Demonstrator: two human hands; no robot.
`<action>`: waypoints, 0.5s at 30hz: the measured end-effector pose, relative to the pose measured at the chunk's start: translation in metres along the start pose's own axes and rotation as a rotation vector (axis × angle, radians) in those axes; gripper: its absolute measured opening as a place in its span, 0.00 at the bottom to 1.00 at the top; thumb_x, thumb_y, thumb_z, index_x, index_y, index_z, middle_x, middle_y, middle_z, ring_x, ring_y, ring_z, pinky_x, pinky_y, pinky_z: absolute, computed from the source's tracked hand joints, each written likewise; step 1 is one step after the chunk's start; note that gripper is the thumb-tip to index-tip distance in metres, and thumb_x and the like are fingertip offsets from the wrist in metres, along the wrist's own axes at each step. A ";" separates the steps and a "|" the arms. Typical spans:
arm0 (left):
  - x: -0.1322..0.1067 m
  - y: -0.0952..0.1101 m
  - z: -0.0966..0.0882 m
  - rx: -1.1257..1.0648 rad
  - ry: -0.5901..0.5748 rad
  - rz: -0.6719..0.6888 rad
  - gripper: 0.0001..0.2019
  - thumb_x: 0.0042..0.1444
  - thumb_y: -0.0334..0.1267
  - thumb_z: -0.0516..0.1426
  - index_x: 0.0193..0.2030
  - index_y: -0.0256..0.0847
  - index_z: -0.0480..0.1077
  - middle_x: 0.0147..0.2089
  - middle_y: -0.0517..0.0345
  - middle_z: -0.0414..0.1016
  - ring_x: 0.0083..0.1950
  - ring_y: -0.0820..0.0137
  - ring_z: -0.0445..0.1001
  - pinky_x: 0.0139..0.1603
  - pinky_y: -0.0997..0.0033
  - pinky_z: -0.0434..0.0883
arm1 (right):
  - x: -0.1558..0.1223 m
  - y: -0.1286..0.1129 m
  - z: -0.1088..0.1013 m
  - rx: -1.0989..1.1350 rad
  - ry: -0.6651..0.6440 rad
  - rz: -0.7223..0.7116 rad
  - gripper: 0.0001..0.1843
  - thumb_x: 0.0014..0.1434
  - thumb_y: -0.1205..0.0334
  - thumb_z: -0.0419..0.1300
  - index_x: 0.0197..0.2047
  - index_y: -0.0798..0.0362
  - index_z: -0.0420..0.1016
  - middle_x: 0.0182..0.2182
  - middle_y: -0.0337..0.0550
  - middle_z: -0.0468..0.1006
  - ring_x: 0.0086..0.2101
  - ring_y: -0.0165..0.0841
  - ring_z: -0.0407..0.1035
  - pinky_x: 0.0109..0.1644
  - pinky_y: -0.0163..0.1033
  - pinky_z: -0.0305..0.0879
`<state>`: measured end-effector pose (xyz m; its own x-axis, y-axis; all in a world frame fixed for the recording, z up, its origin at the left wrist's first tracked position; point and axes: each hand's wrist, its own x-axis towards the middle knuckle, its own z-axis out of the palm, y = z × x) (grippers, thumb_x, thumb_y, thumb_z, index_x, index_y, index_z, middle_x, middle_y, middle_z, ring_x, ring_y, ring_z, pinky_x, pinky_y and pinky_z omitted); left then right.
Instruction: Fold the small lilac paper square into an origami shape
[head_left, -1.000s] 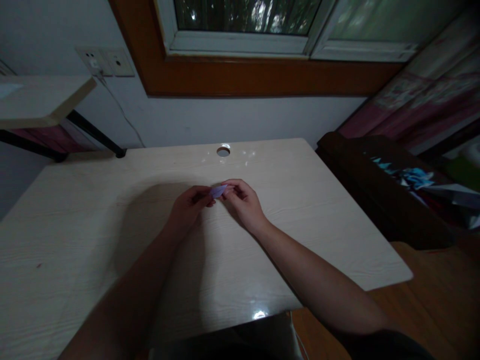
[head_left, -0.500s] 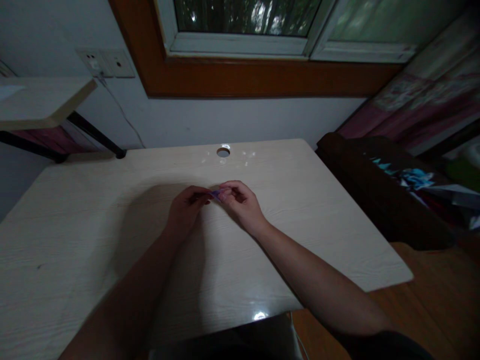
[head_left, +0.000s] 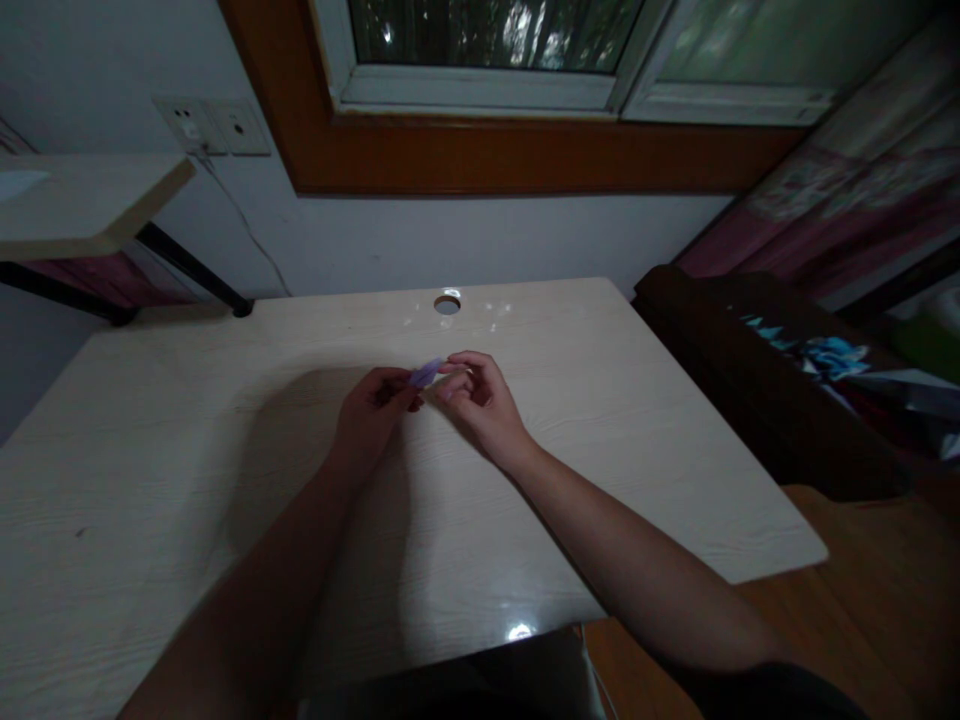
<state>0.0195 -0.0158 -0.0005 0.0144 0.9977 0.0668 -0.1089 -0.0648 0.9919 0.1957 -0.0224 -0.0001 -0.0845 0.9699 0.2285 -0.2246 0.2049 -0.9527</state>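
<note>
Between my two hands, over the middle of the desk, is a small thin purple piece, which looks like folded paper. My left hand pinches its lower left edge between thumb and fingertips, and the piece tilts up and to the right from there. My right hand is just right of it, fingers curved and the thumb apart from the index finger. The right index fingertip is close to the piece's right edge; whether it touches is too small to tell.
A round cable hole is near the desk's back edge. A raised shelf on black legs stands at the back left, near a wall socket with a cord. Beyond the right edge is dark brown furniture with blue items on it.
The purple piece has turned up and shows more of its face. My right thumb and index finger have moved apart from it, while the left hand keeps its pinch.
</note>
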 end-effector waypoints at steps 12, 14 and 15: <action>-0.005 0.005 0.000 -0.059 -0.246 -0.018 0.18 0.51 0.36 0.67 0.49 0.41 0.72 0.32 0.63 0.73 0.30 0.74 0.75 0.34 0.73 0.72 | 0.002 0.008 -0.001 0.074 0.004 -0.014 0.20 0.56 0.56 0.70 0.49 0.44 0.68 0.33 0.34 0.75 0.34 0.28 0.72 0.42 0.37 0.71; -0.006 0.007 0.000 -0.074 -0.250 0.002 0.19 0.52 0.37 0.66 0.50 0.41 0.71 0.31 0.63 0.73 0.30 0.74 0.75 0.34 0.73 0.72 | 0.002 0.007 0.000 0.090 0.002 0.002 0.20 0.56 0.56 0.70 0.48 0.44 0.67 0.32 0.33 0.75 0.34 0.28 0.72 0.42 0.38 0.72; -0.007 0.007 0.001 -0.083 -0.248 0.016 0.19 0.53 0.37 0.66 0.51 0.41 0.70 0.31 0.63 0.73 0.30 0.74 0.75 0.35 0.73 0.73 | 0.002 0.007 0.000 0.101 0.002 0.010 0.20 0.56 0.56 0.70 0.48 0.44 0.67 0.32 0.32 0.75 0.33 0.28 0.73 0.42 0.39 0.72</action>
<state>0.0192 -0.0231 0.0062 0.2542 0.9601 0.1169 -0.1921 -0.0683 0.9790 0.1943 -0.0189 -0.0063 -0.0849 0.9721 0.2186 -0.3205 0.1811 -0.9298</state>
